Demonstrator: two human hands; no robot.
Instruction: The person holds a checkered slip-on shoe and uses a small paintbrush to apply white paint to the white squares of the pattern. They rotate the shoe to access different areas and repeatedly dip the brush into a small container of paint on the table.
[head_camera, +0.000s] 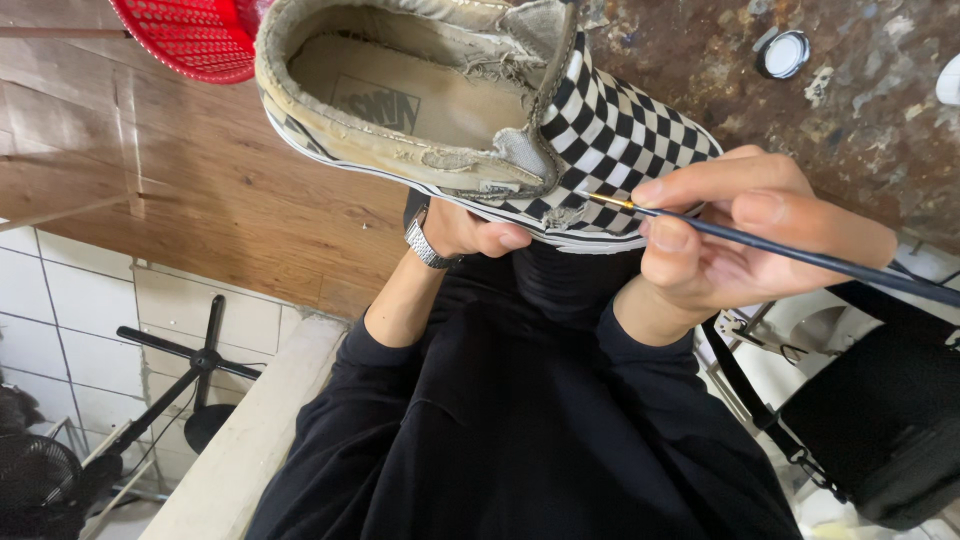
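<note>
Checkered slip-on shoe (600, 130) fills the upper middle of the view, held up sideways with its worn, frayed opening toward eleven o'clock and its black-and-white toe toward three o'clock. Beneath it, the left hand (470, 232) grips the sole from below, fingers curled around the white edge; a metal watch (428, 245) sits on that wrist. At four o'clock from the shoe, the right hand (730, 245) pinches a thin paintbrush (800, 255) between thumb and fingers, closed firmly around the dark handle. The brush's fine tip touches the lower side of the shoe near a torn patch, and its handle runs off toward four o'clock. Black sleeves cover both arms. Up at one o'clock a small round jar (782, 53) rests on a paint-stained table (860, 120). A red basket (195, 35) shows at eleven o'clock, and a black bag (880, 430) hangs at four o'clock.
</note>
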